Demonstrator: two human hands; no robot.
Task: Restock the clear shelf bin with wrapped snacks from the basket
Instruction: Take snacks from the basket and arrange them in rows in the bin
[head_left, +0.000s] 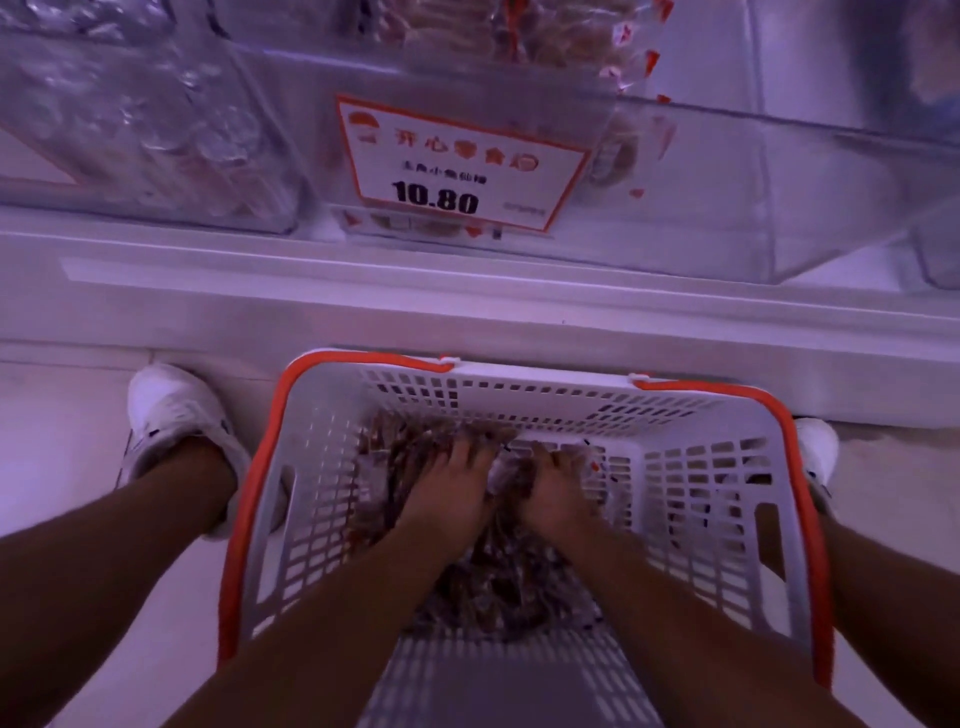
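Both hands were down in the basket, side by side and nearly touching. The left hand lay on the pile of wrapped snacks with its fingers spread and dug into the wrappers, and the right hand had its fingers curled down into the same heap, looked like it was bunching up a clump of packets, though the blur made it hard to say how tight either grip really was. The snacks were small brownish packets piled along the bottom of the basket, a white slotted plastic one with an orange rim, sitting on the pale floor right up against the base of the shelf unit. A white sneaker showed just left of the basket and the toe of another peeked out at its right edge. Up above on the white shelf sat the clear shelf bin, with a few wrapped pieces visible through its front wall and an orange-bordered price tag reading 10.80 stuck on it. Another clear bin of shiny stuff stood to its left.
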